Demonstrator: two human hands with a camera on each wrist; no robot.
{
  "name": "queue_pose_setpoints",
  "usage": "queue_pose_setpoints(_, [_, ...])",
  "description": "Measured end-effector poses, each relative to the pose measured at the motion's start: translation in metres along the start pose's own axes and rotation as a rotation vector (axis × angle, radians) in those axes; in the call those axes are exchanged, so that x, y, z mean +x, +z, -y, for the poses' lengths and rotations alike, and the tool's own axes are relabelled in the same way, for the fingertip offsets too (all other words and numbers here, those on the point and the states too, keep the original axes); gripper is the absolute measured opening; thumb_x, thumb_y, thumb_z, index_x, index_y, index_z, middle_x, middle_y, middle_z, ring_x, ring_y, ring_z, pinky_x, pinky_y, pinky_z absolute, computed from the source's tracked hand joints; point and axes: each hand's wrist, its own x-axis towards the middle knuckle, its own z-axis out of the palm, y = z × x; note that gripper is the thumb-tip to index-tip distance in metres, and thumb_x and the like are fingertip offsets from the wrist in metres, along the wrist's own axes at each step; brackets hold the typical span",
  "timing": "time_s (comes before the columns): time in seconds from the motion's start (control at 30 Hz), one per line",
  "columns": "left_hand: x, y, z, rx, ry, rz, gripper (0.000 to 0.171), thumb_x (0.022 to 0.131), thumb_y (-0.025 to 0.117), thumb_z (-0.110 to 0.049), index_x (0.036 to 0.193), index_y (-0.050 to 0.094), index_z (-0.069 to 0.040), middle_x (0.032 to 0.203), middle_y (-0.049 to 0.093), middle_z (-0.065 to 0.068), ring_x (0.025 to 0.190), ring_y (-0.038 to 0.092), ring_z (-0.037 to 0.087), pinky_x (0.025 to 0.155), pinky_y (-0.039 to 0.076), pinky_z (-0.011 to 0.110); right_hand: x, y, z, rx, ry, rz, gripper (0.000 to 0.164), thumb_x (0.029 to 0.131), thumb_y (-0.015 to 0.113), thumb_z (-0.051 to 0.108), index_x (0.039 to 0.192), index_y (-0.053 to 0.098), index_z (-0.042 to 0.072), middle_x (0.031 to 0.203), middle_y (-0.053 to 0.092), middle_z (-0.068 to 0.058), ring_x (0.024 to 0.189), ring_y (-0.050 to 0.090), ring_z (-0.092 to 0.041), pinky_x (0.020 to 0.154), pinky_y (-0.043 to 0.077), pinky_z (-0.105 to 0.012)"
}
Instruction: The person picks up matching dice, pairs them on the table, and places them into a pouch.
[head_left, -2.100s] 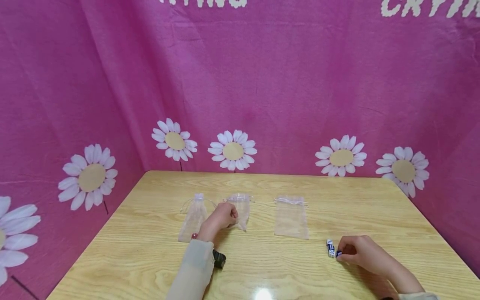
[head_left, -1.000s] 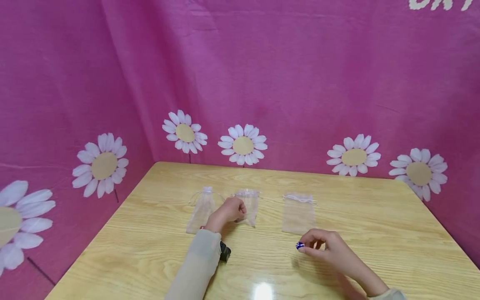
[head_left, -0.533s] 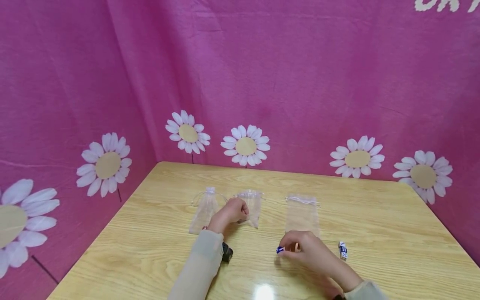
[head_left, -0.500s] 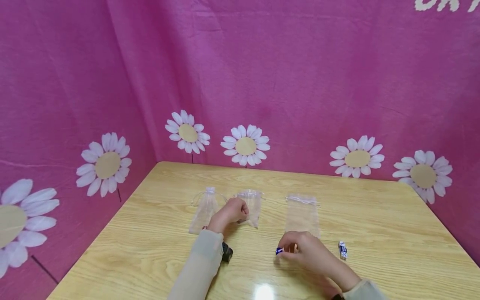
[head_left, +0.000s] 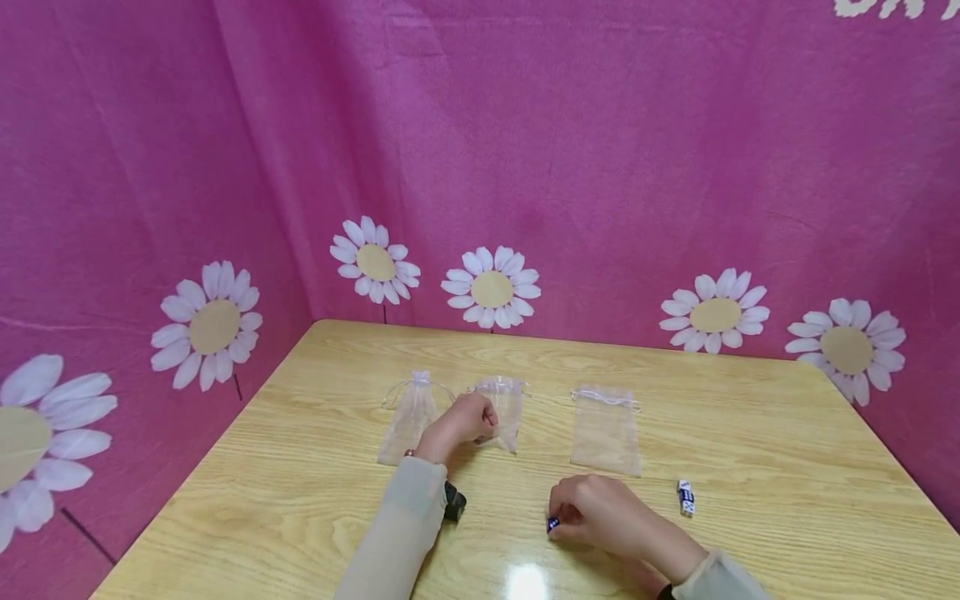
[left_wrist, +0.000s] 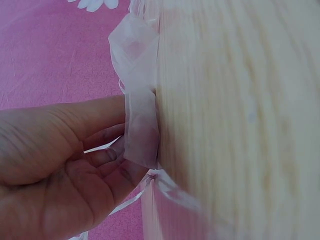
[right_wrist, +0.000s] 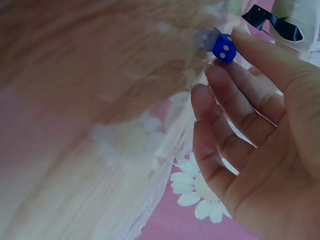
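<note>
Die (head_left: 553,524), blue with white pips, pinched between the thumb and fingertips of your right hand (head_left: 600,512), low over the near part of the desk (head_left: 750,433); whether it touches the wood cannot be told. This tip grip leaves some faces uncovered, as the right wrist view shows, and probably suits so small a cube, letting you turn or release it with little effort. Your left hand (head_left: 467,418), thumb and fingers closed on the near end of the sheer middle bag (head_left: 510,408), likely steadies fabric so light that it could slide or crumple if loose. The bag's mouth lies at the far end, beyond your knuckles.

To either side: left bag (head_left: 407,429), gathered at its neck with cords looped outward; right bag (head_left: 606,437), spread flat, its string across the top. More dice (head_left: 686,497), white and blue, form a short row to the right of your right hand. Obstructions: your left hand hides part of the middle bag, and your left forearm, bearing a black camera (head_left: 454,503), stands between the die and the left bag. Behind the desk hangs a pink drape (head_left: 585,167).
</note>
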Motion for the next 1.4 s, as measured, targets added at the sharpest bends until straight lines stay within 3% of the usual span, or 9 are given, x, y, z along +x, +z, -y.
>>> queue_pose_setpoints(0.23, [0.0, 0.0, 0.001, -0.001, -0.001, 0.003, 0.005, 0.086, 0.071, -0.001, 0.083, 0.067, -0.001, 0.069, 0.055, 0.001, 0.063, 0.048, 0.011, 0.062, 0.041, 0.02, -0.004, -0.004, -0.007, 0.163, 0.06, 0.001, 0.011, 0.084, 0.076, 0.032, 0.085, 0.069, 0.023, 0.079, 0.064, 0.017, 0.071, 0.051, 0.008, 0.063, 0.046, -0.016])
queue_pose_setpoints(0.4, [0.0, 0.0, 0.0, -0.017, -0.016, 0.009, 0.005, 0.087, 0.07, -0.002, 0.084, 0.067, -0.001, 0.071, 0.054, 0.001, 0.064, 0.048, 0.012, 0.062, 0.04, 0.021, -0.014, -0.008, -0.023, 0.347, 0.083, -0.079, 0.008, 0.088, 0.073, 0.023, 0.088, 0.07, 0.016, 0.077, 0.065, 0.01, 0.068, 0.051, 0.007, 0.057, 0.046, -0.018])
queue_pose_setpoints(0.5, [-0.001, 0.001, 0.0, -0.019, -0.022, 0.011, 0.005, 0.087, 0.07, -0.002, 0.084, 0.066, -0.002, 0.071, 0.054, 0.001, 0.064, 0.048, 0.012, 0.063, 0.04, 0.021, -0.026, -0.012, -0.037, 0.398, 0.139, -0.13, 0.006, 0.088, 0.072, 0.02, 0.09, 0.071, 0.015, 0.08, 0.067, 0.007, 0.069, 0.052, 0.006, 0.057, 0.045, -0.019])
queue_pose_setpoints(0.8, [0.0, 0.0, 0.001, -0.019, -0.013, 0.005, 0.006, 0.085, 0.072, -0.002, 0.083, 0.066, -0.001, 0.071, 0.057, 0.003, 0.064, 0.051, 0.012, 0.063, 0.043, 0.022, -0.077, -0.035, -0.079, 0.306, 0.33, -0.293, 0.005, 0.09, 0.069, 0.017, 0.093, 0.073, 0.016, 0.08, 0.068, 0.008, 0.067, 0.053, 0.002, 0.056, 0.044, -0.02])
queue_pose_setpoints(0.97, [0.005, 0.002, 0.008, -0.019, 0.014, 0.011, 0.011, 0.083, 0.074, -0.002, 0.078, 0.065, -0.004, 0.071, 0.057, 0.003, 0.064, 0.052, 0.013, 0.063, 0.045, 0.024, -0.099, -0.043, -0.096, 0.221, 0.392, -0.307, 0.005, 0.09, 0.069, 0.015, 0.093, 0.073, 0.018, 0.084, 0.069, 0.011, 0.066, 0.049, 0.003, 0.057, 0.041, -0.02])
queue_pose_setpoints(1.13, [0.004, 0.0, 0.007, -0.015, 0.001, 0.013, 0.01, 0.084, 0.073, -0.002, 0.078, 0.065, -0.004, 0.072, 0.058, 0.004, 0.065, 0.052, 0.013, 0.063, 0.045, 0.024, -0.109, -0.043, -0.106, 0.192, 0.351, -0.304, 0.01, 0.088, 0.07, 0.008, 0.091, 0.073, 0.017, 0.083, 0.068, 0.012, 0.067, 0.048, 0.005, 0.056, 0.042, -0.019])
queue_pose_setpoints(1.17, [0.002, -0.001, 0.004, -0.02, -0.027, 0.019, 0.008, 0.085, 0.072, -0.002, 0.08, 0.065, -0.002, 0.074, 0.059, 0.005, 0.067, 0.052, 0.014, 0.065, 0.045, 0.024, -0.11, -0.042, -0.107, 0.189, 0.334, -0.309, 0.011, 0.087, 0.07, 0.006, 0.09, 0.072, 0.017, 0.083, 0.068, 0.012, 0.067, 0.048, 0.006, 0.055, 0.042, -0.019])
queue_pose_setpoints(1.27, [-0.001, -0.001, 0.0, -0.017, -0.03, 0.016, 0.007, 0.086, 0.071, -0.002, 0.082, 0.066, -0.001, 0.073, 0.056, 0.003, 0.066, 0.05, 0.013, 0.062, 0.042, 0.022, -0.111, -0.04, -0.11, 0.17, 0.281, -0.331, 0.016, 0.083, 0.072, 0.001, 0.088, 0.072, 0.016, 0.082, 0.067, 0.011, 0.069, 0.049, 0.006, 0.055, 0.042, -0.019])
queue_pose_setpoints(1.4, [-0.003, -0.001, -0.002, 0.0, -0.022, 0.007, 0.005, 0.087, 0.07, -0.002, 0.084, 0.066, -0.001, 0.074, 0.054, 0.001, 0.065, 0.047, 0.012, 0.06, 0.038, 0.02, -0.113, -0.039, -0.113, 0.148, 0.273, -0.339, 0.019, 0.08, 0.074, -0.002, 0.088, 0.07, 0.015, 0.081, 0.064, 0.007, 0.069, 0.048, 0.008, 0.054, 0.041, -0.019])
